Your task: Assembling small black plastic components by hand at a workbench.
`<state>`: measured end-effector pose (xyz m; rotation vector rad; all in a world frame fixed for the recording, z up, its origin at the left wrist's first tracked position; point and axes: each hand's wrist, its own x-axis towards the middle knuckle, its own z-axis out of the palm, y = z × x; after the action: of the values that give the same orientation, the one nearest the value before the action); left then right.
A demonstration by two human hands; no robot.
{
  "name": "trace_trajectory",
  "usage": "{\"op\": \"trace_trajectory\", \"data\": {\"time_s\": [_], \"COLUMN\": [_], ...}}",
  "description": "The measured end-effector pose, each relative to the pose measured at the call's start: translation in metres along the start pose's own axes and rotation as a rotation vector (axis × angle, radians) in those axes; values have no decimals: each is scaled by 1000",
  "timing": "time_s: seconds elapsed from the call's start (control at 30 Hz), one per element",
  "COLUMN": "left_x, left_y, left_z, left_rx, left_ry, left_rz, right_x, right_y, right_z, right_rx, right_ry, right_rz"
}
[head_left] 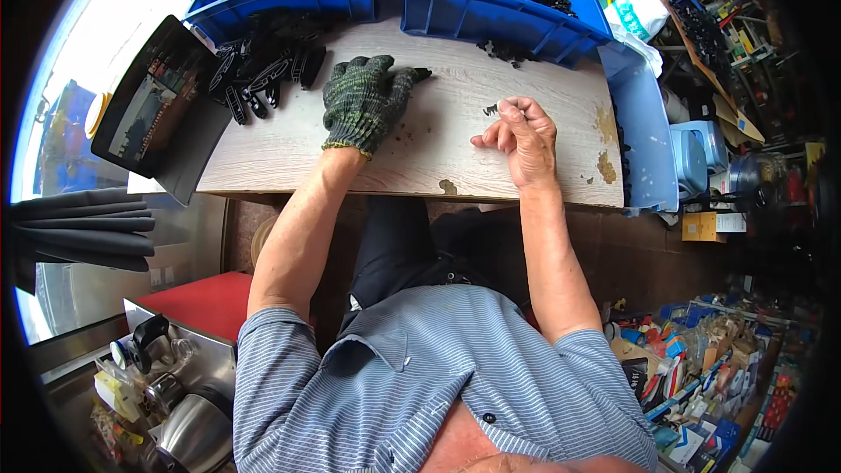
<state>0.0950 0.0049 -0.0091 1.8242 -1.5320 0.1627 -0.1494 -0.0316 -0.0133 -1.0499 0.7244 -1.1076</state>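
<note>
My left hand (357,103) wears a dark green knitted glove and is closed over the tabletop. A small black piece (423,74) pokes out at its thumb side; most of it is hidden by the glove. To the right, my bare right hand (524,136) pinches a small black toothed plastic piece (490,110) between thumb and fingertips, just above the table (394,171). Left of the glove lies a pile of glossy black plastic parts (263,79), some with pale outlines. Several small black pieces (504,53) lie at the far side, by a crate.
Two blue crates (298,2) (499,22) full of black parts stand along the far edge. A tablet (149,105) leans at the left. Beyond the table's right edge is a light blue bin (646,123). Worn brown patches (606,166) mark the tabletop.
</note>
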Motion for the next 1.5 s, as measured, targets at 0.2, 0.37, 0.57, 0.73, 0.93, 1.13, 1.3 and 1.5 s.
{"op": "trace_trajectory", "data": {"time_s": [0.2,0.37,0.57,0.73,0.93,1.13,1.3,1.5], "left_x": [6,-22,-41,-48,-39,-35,-35,-34], "left_y": [7,17,47,76,93,96,92,93], "left_z": [-7,-1,6,20,17,13,14,13], "left_rx": [151,40,-512,-1141,-1180,-1183,-1190,-1257], "left_ry": [-257,-204,-169,-386,-506,-522,-524,-517], "left_rz": [-38,155,-21,-344,-454,-498,-492,-527], "right_x": [0,-1,-4,-5,-5,-3,-4,-2], "right_y": [1,0,1,4,1,3,-1,-1], "right_z": [0,-1,2,-3,-7,-8,-5,-9], "right_rx": [2,-1,48,31,59,30,4,-30], "right_ry": [-1,3,35,57,43,50,36,35], "right_rz": [-13,-12,-26,-90,-35,-27,-6,17]}}
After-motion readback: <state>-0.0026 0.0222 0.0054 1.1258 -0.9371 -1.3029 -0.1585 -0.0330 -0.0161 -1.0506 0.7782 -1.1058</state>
